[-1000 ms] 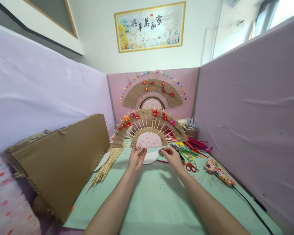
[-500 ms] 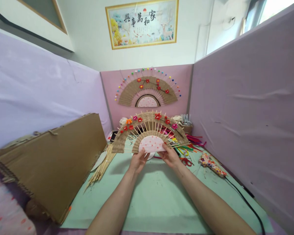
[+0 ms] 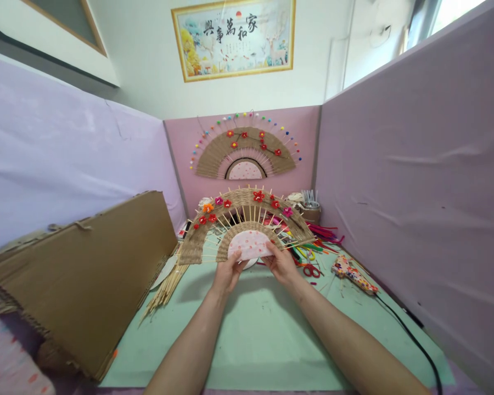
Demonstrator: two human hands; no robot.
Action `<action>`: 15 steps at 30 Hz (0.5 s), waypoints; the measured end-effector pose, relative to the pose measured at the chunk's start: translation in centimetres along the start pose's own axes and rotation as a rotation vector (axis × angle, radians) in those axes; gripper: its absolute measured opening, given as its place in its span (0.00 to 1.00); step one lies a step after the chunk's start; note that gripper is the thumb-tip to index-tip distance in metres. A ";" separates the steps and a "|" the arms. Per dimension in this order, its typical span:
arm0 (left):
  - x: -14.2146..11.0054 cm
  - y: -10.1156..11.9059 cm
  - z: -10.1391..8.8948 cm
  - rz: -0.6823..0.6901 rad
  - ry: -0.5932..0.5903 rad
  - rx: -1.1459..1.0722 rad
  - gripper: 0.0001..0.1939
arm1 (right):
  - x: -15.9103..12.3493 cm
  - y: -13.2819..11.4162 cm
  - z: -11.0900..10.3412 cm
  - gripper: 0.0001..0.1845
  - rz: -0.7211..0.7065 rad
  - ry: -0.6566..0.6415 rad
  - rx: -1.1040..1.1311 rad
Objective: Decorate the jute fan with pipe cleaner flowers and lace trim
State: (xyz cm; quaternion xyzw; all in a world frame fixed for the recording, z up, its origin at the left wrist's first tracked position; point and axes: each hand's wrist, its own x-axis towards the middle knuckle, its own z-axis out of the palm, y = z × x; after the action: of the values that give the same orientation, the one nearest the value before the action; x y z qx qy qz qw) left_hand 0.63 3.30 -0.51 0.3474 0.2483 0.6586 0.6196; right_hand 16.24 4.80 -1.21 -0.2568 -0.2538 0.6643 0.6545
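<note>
A woven fan point(image 3: 247, 226) with thin wooden ribs is held up above the green table, its half-round base covered in pink spotted cloth. Red, orange and magenta flowers dot its outer woven band. My left hand point(image 3: 229, 269) pinches the lower left edge of the base, thumb in front and fingers behind. On the lower right edge, my right hand point(image 3: 280, 264) grips in the same way. Behind the fan, a similar larger fan point(image 3: 247, 151) with coloured beads on its rib tips hangs on the pink panel.
Cardboard point(image 3: 90, 274) stands at the left beside a bundle of thin sticks point(image 3: 167, 291). Red-handled scissors point(image 3: 312, 270) and pipe cleaners point(image 3: 325, 233) lie to the right. A patterned glue gun point(image 3: 354, 275) trails a black cord along the green table point(image 3: 267, 345).
The held fan has tilted slightly, its left end lower, and shifted a little to the left. Both hands keep their hold on it. The whole view has shifted slightly too.
</note>
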 end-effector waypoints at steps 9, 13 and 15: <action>-0.6 0.4 0.4 -0.049 -0.047 -0.023 0.22 | 0.3 -0.4 -0.3 0.14 0.001 -0.080 0.109; -0.7 0.3 0.5 -0.059 -0.075 -0.006 0.22 | 0.4 -0.5 -0.2 0.13 -0.030 -0.064 0.103; -0.8 0.3 0.7 -0.039 -0.077 0.007 0.24 | 0.3 -0.6 0.0 0.14 -0.053 -0.055 0.101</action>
State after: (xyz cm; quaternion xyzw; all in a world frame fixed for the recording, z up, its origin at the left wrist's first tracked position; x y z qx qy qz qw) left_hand 0.95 2.40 0.03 0.3698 0.2333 0.6317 0.6402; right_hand 16.68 5.11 -0.80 -0.1982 -0.2444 0.6656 0.6767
